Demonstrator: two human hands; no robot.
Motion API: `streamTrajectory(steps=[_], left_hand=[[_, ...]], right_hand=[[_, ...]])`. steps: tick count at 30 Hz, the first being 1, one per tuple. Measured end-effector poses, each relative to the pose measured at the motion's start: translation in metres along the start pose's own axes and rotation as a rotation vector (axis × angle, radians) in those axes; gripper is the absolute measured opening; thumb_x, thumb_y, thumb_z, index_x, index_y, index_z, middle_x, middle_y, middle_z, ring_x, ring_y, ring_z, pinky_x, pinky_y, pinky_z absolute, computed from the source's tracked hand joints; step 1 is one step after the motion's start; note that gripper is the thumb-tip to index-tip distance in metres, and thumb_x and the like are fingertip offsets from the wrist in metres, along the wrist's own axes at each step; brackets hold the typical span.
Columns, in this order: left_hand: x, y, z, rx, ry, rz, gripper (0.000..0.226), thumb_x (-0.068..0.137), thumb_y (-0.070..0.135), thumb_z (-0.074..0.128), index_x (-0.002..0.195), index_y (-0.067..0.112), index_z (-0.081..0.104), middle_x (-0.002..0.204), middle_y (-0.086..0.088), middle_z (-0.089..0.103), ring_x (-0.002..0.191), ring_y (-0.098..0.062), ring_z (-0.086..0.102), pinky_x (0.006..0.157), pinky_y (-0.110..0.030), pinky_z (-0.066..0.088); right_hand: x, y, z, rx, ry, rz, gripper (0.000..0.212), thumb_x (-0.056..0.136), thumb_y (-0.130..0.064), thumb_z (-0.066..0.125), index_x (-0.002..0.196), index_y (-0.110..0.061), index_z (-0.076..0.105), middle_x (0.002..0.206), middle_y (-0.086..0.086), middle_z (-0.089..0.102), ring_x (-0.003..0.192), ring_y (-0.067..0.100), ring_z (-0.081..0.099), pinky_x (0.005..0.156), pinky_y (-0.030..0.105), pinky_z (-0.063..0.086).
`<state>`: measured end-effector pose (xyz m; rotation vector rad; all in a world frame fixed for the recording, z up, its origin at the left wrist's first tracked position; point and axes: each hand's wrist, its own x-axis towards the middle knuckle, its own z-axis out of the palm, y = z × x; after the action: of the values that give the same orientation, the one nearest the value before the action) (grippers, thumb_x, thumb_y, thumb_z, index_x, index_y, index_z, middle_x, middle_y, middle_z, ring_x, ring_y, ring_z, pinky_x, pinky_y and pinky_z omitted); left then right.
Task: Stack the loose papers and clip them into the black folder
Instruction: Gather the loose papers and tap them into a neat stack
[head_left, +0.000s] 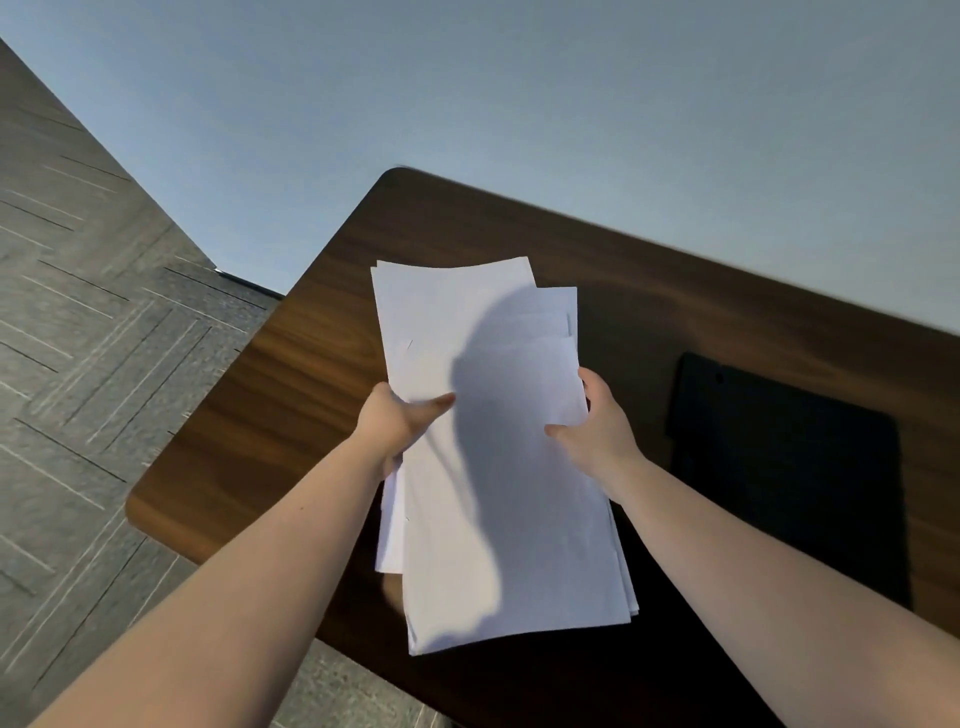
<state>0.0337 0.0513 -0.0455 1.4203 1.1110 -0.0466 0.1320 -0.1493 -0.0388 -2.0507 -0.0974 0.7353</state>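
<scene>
A: Nearest the camera, two bare forearms are seen reaching forward from the lower corners. Hand states?

B: The left hand (400, 421) is closed on the left long edge of the papers (498, 457): thumb laid across the top sheet, fingers tucked beneath and hidden. The right hand (597, 421) is closed on the right long edge in the same manner, thumb on top, fingers under.

A: Condition of the sheets?

B: White, unevenly gathered. Edges are fanned out at the near end and along the left side; at the far end one group of sheets is offset to the right of the upper group. A dark shadow is cast across the middle of the top sheet. Whether the near end is touching the surface or held clear cannot be told.

A: Surface beneath?

B: A dark wood-grain table (311, 364), rounded corners visible.

A: Folder?

B: The black folder (784, 467) is lying flat and closed on the table, right of the papers, just beyond the right forearm, not touched by either hand.

A: Beyond that?

B: Grey patterned carpet (88, 312) at left; a plain pale wall (519, 93) behind the table.
</scene>
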Motion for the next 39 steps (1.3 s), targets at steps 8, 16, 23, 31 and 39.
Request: streamTrajectory(steps=[8,16,23,31,39], left_hand=[[-0.009,0.006,0.012,-0.114,-0.075,0.204,0.062,0.062,0.035,0.082,0.116,0.017,0.059,0.109,-0.006,0.072,0.098,-0.03,0.069,0.084,-0.047,0.057],[-0.035,0.07,0.002,-0.19,-0.297,0.401,0.046,0.073,0.01,0.078,0.115,0.002,0.062,0.106,-0.013,0.074,0.095,-0.03,0.07,0.083,-0.041,0.056],[-0.053,0.116,-0.023,-0.223,-0.275,0.487,0.041,0.065,0.01,0.079,0.104,0.004,0.069,0.102,-0.014,0.075,0.095,-0.032,0.07,0.084,-0.042,0.056],[-0.076,0.144,-0.017,-0.344,-0.27,0.628,0.037,0.07,-0.001,0.073,0.102,0.018,0.069,0.098,0.001,0.076,0.096,-0.015,0.071,0.086,-0.03,0.058],[-0.074,0.132,-0.012,-0.379,-0.291,0.572,0.058,0.057,0.017,0.087,0.112,0.011,0.069,0.109,-0.009,0.074,0.102,-0.024,0.07,0.09,-0.036,0.057]], right_hand=[[0.004,-0.005,-0.012,0.143,0.022,0.153,0.086,0.072,-0.013,0.079,0.144,-0.011,0.034,0.126,0.005,0.055,0.11,0.026,0.058,0.09,0.041,0.052],[0.005,-0.04,-0.044,0.629,-0.149,0.184,0.075,0.068,-0.011,0.082,0.135,-0.011,0.048,0.12,0.012,0.067,0.104,0.035,0.067,0.078,0.043,0.057],[-0.001,-0.083,-0.078,0.787,-0.188,-0.14,0.056,0.069,-0.009,0.074,0.124,-0.004,0.061,0.121,0.014,0.069,0.112,0.031,0.065,0.094,0.04,0.053],[-0.028,-0.128,-0.095,0.631,-0.035,-0.333,0.036,0.085,-0.01,0.066,0.121,-0.008,0.064,0.115,0.005,0.071,0.098,0.007,0.07,0.086,0.018,0.055],[-0.022,-0.111,-0.089,0.578,0.013,-0.436,0.047,0.074,-0.011,0.078,0.118,-0.017,0.064,0.115,0.008,0.071,0.11,0.022,0.066,0.1,0.047,0.049]])
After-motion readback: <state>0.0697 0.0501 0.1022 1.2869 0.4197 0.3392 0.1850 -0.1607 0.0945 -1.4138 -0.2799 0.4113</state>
